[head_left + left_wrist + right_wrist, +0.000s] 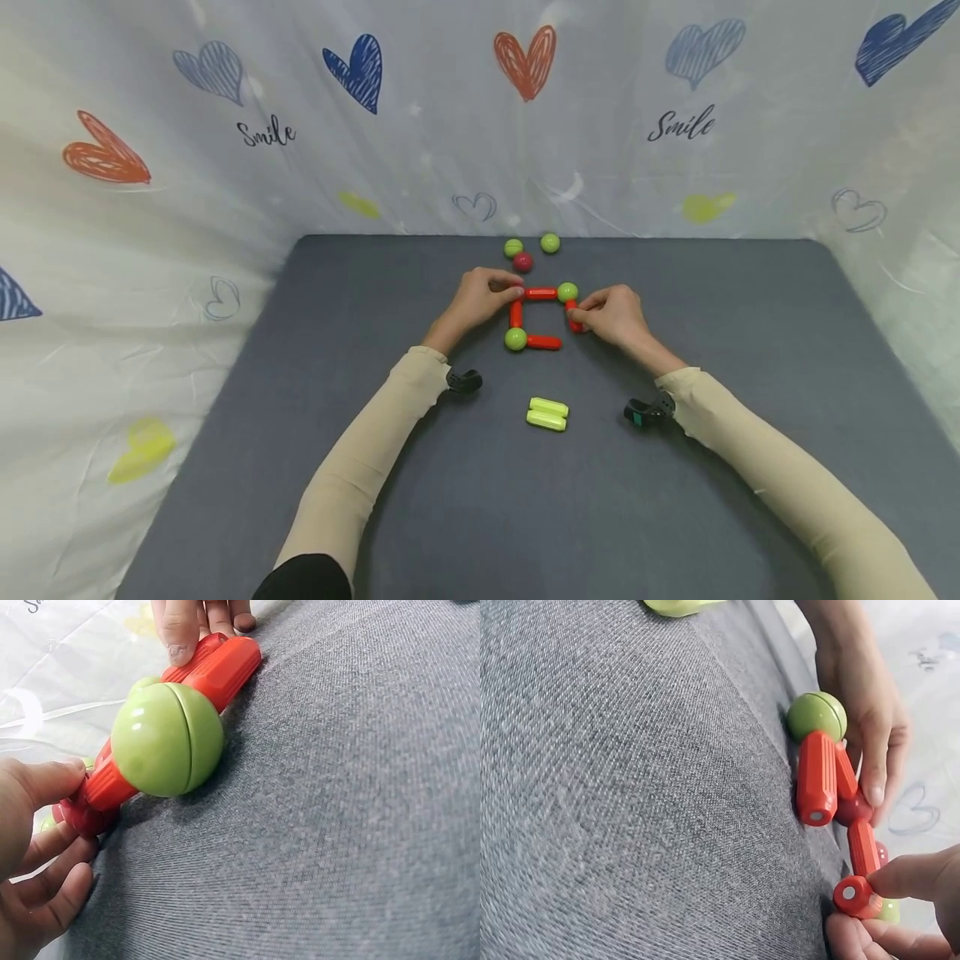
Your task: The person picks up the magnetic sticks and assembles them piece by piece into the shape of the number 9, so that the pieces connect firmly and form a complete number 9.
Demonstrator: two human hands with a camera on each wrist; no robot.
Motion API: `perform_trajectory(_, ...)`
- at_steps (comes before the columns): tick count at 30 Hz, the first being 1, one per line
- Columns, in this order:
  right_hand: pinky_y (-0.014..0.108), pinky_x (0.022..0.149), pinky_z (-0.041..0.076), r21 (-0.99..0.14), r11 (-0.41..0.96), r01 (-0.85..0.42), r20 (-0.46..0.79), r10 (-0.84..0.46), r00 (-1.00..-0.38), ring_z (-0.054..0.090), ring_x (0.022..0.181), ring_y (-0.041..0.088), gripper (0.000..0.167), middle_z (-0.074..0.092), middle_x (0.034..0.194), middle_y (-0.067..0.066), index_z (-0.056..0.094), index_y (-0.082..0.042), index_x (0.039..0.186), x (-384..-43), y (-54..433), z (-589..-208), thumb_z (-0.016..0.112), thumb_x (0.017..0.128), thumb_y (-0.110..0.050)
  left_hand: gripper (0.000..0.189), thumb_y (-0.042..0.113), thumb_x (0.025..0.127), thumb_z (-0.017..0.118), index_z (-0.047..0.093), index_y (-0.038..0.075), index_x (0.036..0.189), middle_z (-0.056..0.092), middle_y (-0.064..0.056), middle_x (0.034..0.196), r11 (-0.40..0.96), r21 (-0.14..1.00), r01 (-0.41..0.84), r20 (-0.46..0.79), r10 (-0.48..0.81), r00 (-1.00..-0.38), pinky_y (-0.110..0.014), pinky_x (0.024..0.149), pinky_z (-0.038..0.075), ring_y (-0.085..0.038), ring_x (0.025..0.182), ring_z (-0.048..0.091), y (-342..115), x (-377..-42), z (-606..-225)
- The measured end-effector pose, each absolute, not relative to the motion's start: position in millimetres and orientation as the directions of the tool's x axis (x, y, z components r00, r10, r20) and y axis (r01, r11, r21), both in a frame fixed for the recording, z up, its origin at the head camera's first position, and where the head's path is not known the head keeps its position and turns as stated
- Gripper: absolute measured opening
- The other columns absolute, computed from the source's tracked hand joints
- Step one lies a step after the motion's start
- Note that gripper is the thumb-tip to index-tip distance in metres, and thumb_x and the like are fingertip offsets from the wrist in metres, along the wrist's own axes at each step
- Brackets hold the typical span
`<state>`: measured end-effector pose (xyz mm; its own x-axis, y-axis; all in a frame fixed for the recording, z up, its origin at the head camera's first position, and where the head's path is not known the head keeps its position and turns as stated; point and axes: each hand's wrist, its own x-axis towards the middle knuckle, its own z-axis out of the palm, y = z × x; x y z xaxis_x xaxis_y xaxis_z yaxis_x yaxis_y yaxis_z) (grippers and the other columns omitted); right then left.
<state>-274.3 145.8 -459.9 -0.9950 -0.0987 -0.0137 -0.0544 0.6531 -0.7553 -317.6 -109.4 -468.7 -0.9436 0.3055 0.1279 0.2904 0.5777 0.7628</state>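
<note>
Red magnetic rods and balls form a four-sided outline on the grey cloth. My left hand [480, 296] pinches a dark red ball [88, 817] at the far left corner; in the head view the fingers mostly cover it. Thumb and fingers of my right hand [615, 315] grip a red rod [849, 893] on the right side, below the far right green ball [567, 292]. A far rod [542, 293] and a left rod [516, 314] run from the red ball's corner. At the near left, another green ball [515, 338] joins a near rod [545, 342] whose right end is free.
Two yellow-green rods [547, 414] lie side by side nearer to me. Beyond the outline, toward the cloth's far edge, are a loose red ball [522, 262] and two green balls [550, 242]. A white curtain [435, 158] with printed hearts hangs behind the table [675, 517].
</note>
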Motion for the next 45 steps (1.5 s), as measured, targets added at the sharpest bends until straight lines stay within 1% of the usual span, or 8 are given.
perform_trajectory(6, 0.032, 0.056, 0.048, -0.756, 0.653, -0.043, -0.029, -0.099, -0.995, 0.067, 0.063, 0.021, 0.022, 0.072, 0.068, 0.005, 0.079, -0.004, 0.089, -276, 146, -458, 0.078, 0.087, -0.025, 0.025, 0.026, 0.094, 0.073, 0.076, 0.013, 0.115, 0.073, 0.001, 0.107, 0.579, 0.762, 0.290, 0.130, 0.301, -0.945, -0.028, 0.080, 0.052, -0.011, 0.092, 0.067, -110, -316, -466)
perform_trajectory(12, 0.030, 0.059, 0.049, -0.778, 0.628, -0.015, -0.059, -0.097, -0.994, 0.071, 0.065, 0.020, 0.025, 0.073, 0.071, 0.007, 0.078, -0.003, 0.094, -276, 146, -456, 0.080, 0.086, -0.027, 0.026, 0.027, 0.094, 0.073, 0.076, 0.012, 0.116, 0.073, 0.002, 0.107, 0.572, 0.770, 0.283, 0.133, 0.289, -0.948, -0.028, 0.079, 0.052, -0.009, 0.091, 0.066, -110, -315, -466)
perform_trajectory(19, 0.029, 0.059, 0.050, -0.787, 0.617, -0.019, -0.056, -0.103, -0.993, 0.072, 0.065, 0.018, 0.026, 0.073, 0.070, 0.005, 0.078, -0.005, 0.094, -276, 144, -454, 0.081, 0.085, -0.029, 0.027, 0.028, 0.094, 0.074, 0.076, 0.012, 0.115, 0.074, 0.002, 0.105, 0.571, 0.772, 0.279, 0.143, 0.273, -0.951, -0.029, 0.080, 0.052, -0.009, 0.090, 0.067, -113, -314, -464)
perform_trajectory(27, 0.028, 0.059, 0.049, -0.793, 0.609, -0.006, -0.076, -0.109, -0.991, 0.072, 0.065, 0.018, 0.028, 0.073, 0.070, 0.005, 0.078, -0.004, 0.094, -277, 141, -454, 0.081, 0.085, -0.030, 0.040, 0.034, 0.096, 0.070, 0.068, 0.008, 0.127, 0.072, -0.003, 0.106, 0.627, 0.715, 0.308, 0.162, 0.280, -0.946, -0.031, 0.077, 0.053, -0.015, 0.089, 0.066, -123, -309, -462)
perform_trajectory(32, 0.029, 0.061, 0.050, -0.799, 0.601, -0.001, -0.079, -0.106, -0.991, 0.072, 0.065, 0.019, 0.027, 0.073, 0.071, 0.005, 0.078, -0.006, 0.094, -277, 139, -453, 0.082, 0.084, -0.031, 0.039, 0.035, 0.096, 0.069, 0.068, 0.008, 0.124, 0.071, -0.003, 0.103, 0.659, 0.680, 0.322, 0.178, 0.278, -0.944, -0.032, 0.078, 0.053, -0.014, 0.089, 0.066, -133, -299, -459)
perform_trajectory(38, 0.029, 0.063, 0.050, -0.802, 0.598, 0.002, -0.084, -0.110, -0.990, 0.072, 0.067, 0.020, 0.029, 0.074, 0.073, 0.006, 0.078, -0.005, 0.095, -277, 142, -454, 0.081, 0.085, -0.032, 0.031, 0.032, 0.096, 0.070, 0.070, 0.010, 0.118, 0.069, 0.001, 0.098, 0.672, 0.654, 0.346, 0.201, 0.287, -0.937, -0.032, 0.077, 0.052, -0.011, 0.085, 0.064, -144, -280, -457)
perform_trajectory(42, 0.029, 0.063, 0.050, -0.800, 0.600, -0.006, -0.078, -0.115, -0.990, 0.072, 0.067, 0.020, 0.029, 0.074, 0.073, 0.006, 0.078, -0.006, 0.095, -277, 145, -457, 0.082, 0.085, -0.033, 0.026, 0.032, 0.095, 0.071, 0.071, 0.012, 0.112, 0.068, 0.003, 0.095, 0.658, 0.636, 0.403, 0.208, 0.357, -0.911, -0.030, 0.076, 0.052, -0.009, 0.083, 0.062, -141, -263, -457)
perform_trajectory(45, 0.030, 0.063, 0.050, -0.797, 0.604, -0.003, -0.085, -0.117, -0.990, 0.071, 0.068, 0.020, 0.029, 0.074, 0.073, 0.006, 0.078, -0.005, 0.094, -276, 147, -459, 0.081, 0.085, -0.033, 0.029, 0.037, 0.091, 0.075, 0.071, 0.013, 0.108, 0.067, 0.005, 0.095, 0.653, 0.603, 0.457, 0.206, 0.426, -0.881, -0.028, 0.077, 0.051, -0.008, 0.084, 0.061, -135, -251, -459)
